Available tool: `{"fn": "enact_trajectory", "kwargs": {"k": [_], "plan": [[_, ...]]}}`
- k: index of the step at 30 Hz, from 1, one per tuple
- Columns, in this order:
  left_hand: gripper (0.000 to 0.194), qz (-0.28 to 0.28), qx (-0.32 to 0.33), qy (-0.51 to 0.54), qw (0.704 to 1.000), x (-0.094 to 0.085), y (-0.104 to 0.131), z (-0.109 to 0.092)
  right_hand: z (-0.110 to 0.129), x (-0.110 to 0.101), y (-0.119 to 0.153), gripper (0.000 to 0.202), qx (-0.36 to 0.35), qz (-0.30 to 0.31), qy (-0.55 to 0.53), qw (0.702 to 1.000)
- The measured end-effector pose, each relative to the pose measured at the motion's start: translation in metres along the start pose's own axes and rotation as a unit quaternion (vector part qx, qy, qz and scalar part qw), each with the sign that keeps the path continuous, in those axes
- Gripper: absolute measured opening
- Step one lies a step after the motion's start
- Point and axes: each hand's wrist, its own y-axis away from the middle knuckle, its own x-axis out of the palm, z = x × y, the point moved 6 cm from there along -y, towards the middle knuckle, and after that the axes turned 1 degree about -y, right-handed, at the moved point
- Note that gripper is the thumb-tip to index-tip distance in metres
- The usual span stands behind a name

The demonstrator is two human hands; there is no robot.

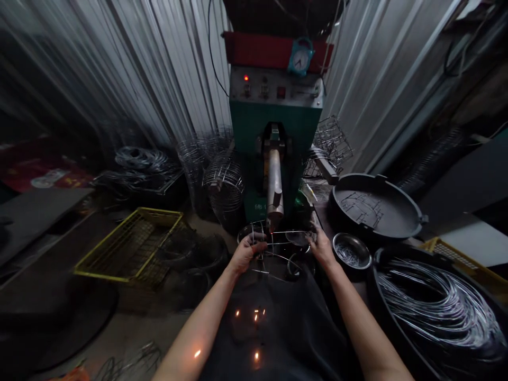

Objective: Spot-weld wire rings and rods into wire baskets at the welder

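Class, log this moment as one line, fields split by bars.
left hand: holding wirework | right hand: holding its other side | machine: red light lit | metal arm: glow at tip | sparks: before dark apron

I am logging colours: wire frame [289, 232] showing silver | machine body [246, 127] showing dark green | indicator lamp [246, 78] glowing red | clock [300, 57] showing turquoise | basket [103, 276] showing yellow grid | wall [166, 58] showing grey stripes

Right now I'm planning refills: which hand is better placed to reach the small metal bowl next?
Likely the right hand: both seem to hold wire, but it's nearer the bowl than the left hand.
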Motion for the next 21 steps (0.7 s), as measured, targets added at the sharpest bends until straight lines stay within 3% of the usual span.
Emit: {"fn": "enact_trajectory", "kwargs": {"k": [2,4,7,13,21], "plan": [[0.038,0.001,0.005,0.000,1.000,0.000,0.000,0.000,0.044,-0.001,0.010,0.036,-0.011,0.021,-0.010,1.000],[0.039,0.002,0.009,0.000,1.000,0.001,0.001,-0.001,0.084,0.014,0.022,0.030,-0.044,0.096,-0.027,0.994],[0.039,-0.002,0.012,-0.003,1.000,0.004,0.005,-0.005,0.109,0.034,0.030,0.017,-0.055,0.149,-0.014,0.987],[0.041,-0.005,0.021,-0.010,1.000,0.008,0.009,-0.011,0.073,0.019,0.009,0.008,-0.046,0.076,-0.062,0.994],[0.039,-0.043,0.007,0.036,0.998,0.003,0.012,-0.008,0.044,0.013,-0.001,0.012,-0.034,0.063,-0.111,0.991]]}}
